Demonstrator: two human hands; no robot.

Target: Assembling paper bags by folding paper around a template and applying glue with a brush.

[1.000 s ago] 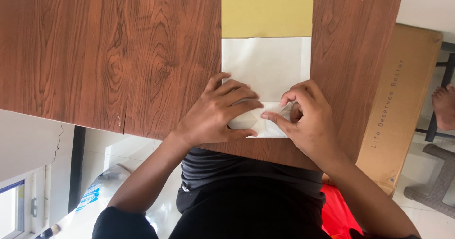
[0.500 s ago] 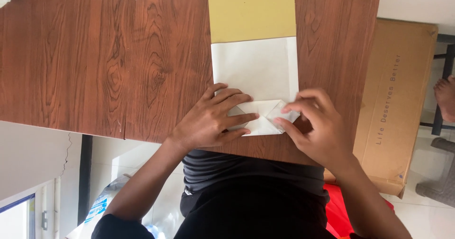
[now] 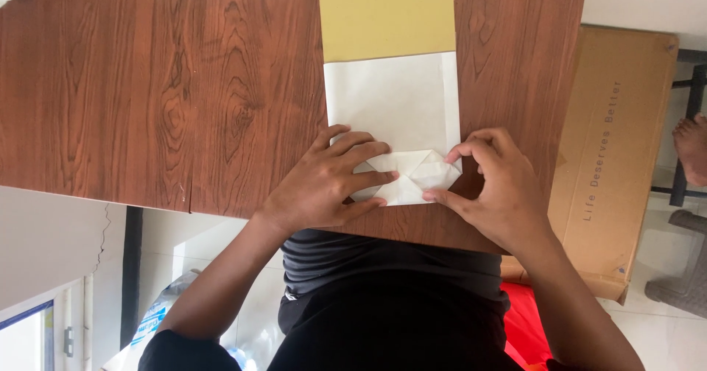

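Bright, even daylight fills the scene, apparently coming from the right, where the pale floor (image 3: 648, 327) is washed out almost to white. The wooden worktop (image 3: 162, 84) shows a soft sheen with no hard glare, and its grain is sharp. The white paper (image 3: 394, 102) is brightly lit, its creases faintly shaded. Both hands cast short, soft shadows beneath the fingers. The lower left corner is dimmer and slightly soft. Little blur anywhere.

- The paper sheet (image 3: 390, 106) lay flat on the wooden table, yellow at its far part, white nearer.
- Its near corners were folded inward into triangles (meeting roughly mid-edge).
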